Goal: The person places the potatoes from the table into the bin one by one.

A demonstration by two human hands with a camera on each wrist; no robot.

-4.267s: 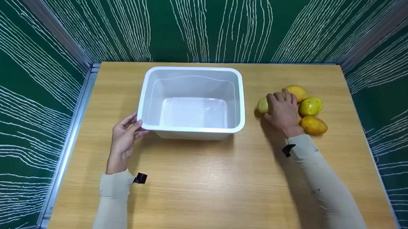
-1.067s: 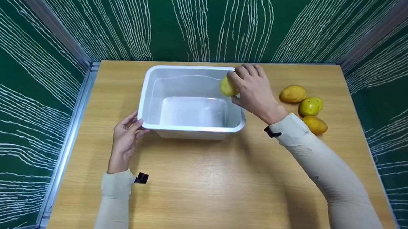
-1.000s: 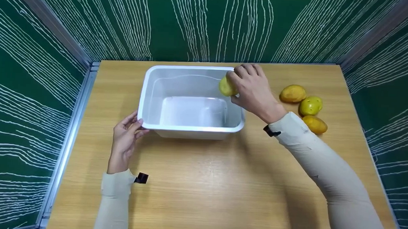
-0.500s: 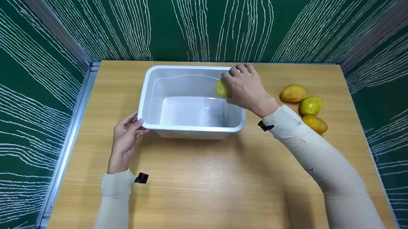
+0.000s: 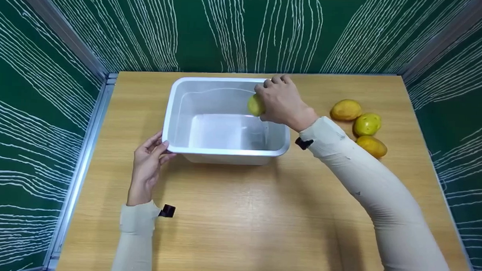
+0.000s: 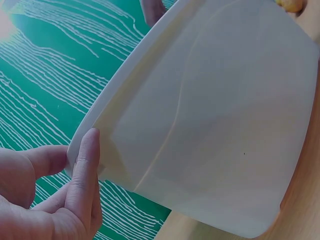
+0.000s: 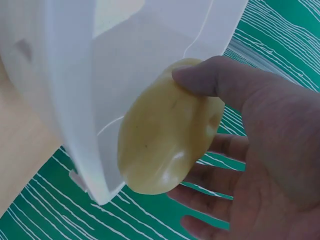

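Observation:
A white plastic bin [image 5: 224, 151] stands upright at the back of the table. My left hand [image 5: 147, 168] pinches its near left rim corner, thumb over the edge; the left wrist view shows the fingers on both sides of the rim [image 6: 102, 102]. Over the right part of the bin, my right hand [image 5: 284, 103] holds a pale yellow potato [image 5: 255, 105] with a smooth, slightly dimpled skin. Close up in the right wrist view, the thumb presses one side of the potato [image 7: 160, 135] and the fingers support the other. The bin's inside shows nothing lying in it.
Three more potatoes lie close together to the right: an orange-yellow one [image 5: 346, 110], a greenish-yellow one [image 5: 367, 124] and another orange-yellow one [image 5: 371, 146]. Green panels with white streaks [image 5: 248, 31] enclose the wooden table [image 5: 238, 215] at the back and sides.
My right hand has lifted the potato from the table at right and carried it left over the bin, still drifting left in the last second. The left hand stays on the rim.

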